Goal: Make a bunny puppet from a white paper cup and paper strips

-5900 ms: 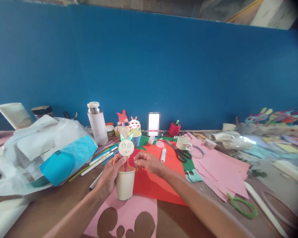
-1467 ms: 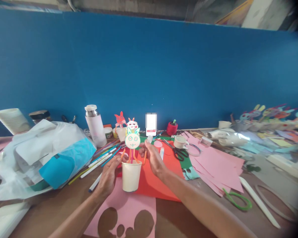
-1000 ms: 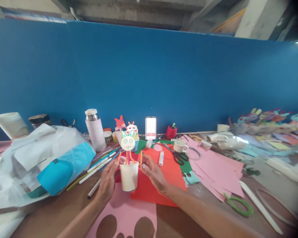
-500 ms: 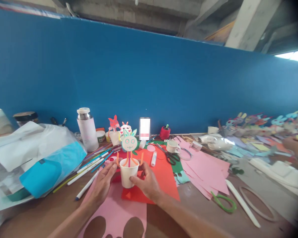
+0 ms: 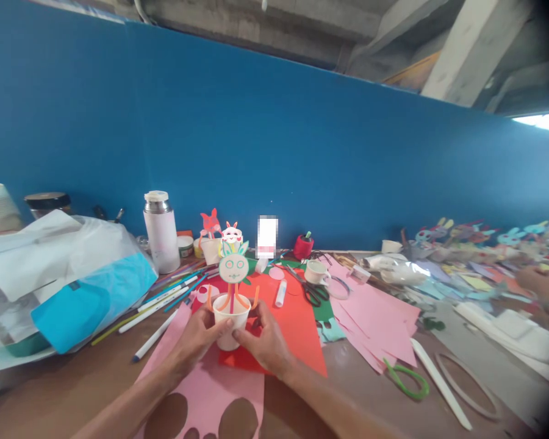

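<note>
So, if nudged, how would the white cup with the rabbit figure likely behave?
The white cup probably tips easily: it narrows toward its base, and the rabbit figure rises above its rim. Its wall looks thin, so it is likely light and may dent if squeezed.

The left grip (image 5: 201,332), earlier up by an orange strip (image 5: 209,295), has slid down and brought its thumb across the front of the paper cup (image 5: 227,343). The right grip (image 5: 269,340), which was pinching the other orange strip (image 5: 256,297), has released it and clasps the cup opposite; that strip now points up beside it. Well to the right, a co-worker's hand (image 5: 540,286) has come into view.
</note>
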`<action>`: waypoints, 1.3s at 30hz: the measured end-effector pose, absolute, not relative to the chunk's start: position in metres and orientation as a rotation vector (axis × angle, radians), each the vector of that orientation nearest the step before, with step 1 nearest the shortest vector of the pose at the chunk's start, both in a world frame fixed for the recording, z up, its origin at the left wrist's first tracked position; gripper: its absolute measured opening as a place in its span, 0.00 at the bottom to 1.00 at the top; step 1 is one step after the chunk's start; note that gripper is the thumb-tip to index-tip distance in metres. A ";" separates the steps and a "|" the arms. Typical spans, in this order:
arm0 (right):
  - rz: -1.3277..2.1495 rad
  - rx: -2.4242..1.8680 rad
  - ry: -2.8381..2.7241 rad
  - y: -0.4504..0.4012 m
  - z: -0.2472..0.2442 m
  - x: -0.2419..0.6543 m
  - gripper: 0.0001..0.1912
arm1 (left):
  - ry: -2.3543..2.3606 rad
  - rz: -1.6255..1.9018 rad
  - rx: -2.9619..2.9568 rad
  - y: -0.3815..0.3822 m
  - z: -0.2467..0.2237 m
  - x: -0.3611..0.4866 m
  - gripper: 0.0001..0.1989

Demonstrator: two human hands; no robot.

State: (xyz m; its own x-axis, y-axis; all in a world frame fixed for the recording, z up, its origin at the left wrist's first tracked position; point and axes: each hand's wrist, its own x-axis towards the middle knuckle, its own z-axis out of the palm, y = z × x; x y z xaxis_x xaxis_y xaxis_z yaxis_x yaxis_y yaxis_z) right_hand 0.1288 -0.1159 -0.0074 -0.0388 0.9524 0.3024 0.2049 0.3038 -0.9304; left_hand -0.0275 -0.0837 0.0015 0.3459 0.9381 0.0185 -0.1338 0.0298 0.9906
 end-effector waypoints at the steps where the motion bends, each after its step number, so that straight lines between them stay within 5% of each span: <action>1: 0.886 -1.092 -1.496 -0.116 -0.006 0.130 0.19 | 0.851 1.010 1.251 -0.084 0.004 -0.027 0.25; 5: 0.914 -1.048 -1.429 -0.114 -0.004 0.137 0.10 | 0.820 1.032 1.234 -0.088 0.014 -0.027 0.23; 15: 1.013 -1.072 -1.464 -0.110 -0.010 0.138 0.16 | 0.749 0.979 1.245 -0.089 0.008 -0.028 0.24; 39: 0.772 -1.241 -1.518 -0.113 -0.006 0.136 0.09 | 0.805 0.911 1.282 -0.085 0.001 -0.028 0.21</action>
State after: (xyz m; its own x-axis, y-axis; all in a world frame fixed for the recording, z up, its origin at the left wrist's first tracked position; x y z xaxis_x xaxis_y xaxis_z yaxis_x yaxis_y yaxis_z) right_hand 0.1359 -0.1130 -0.0064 0.0137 0.9559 0.2932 0.3263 0.2730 -0.9050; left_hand -0.0284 -0.0854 0.0006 0.4344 0.9007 -0.0004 -0.1107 0.0539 0.9924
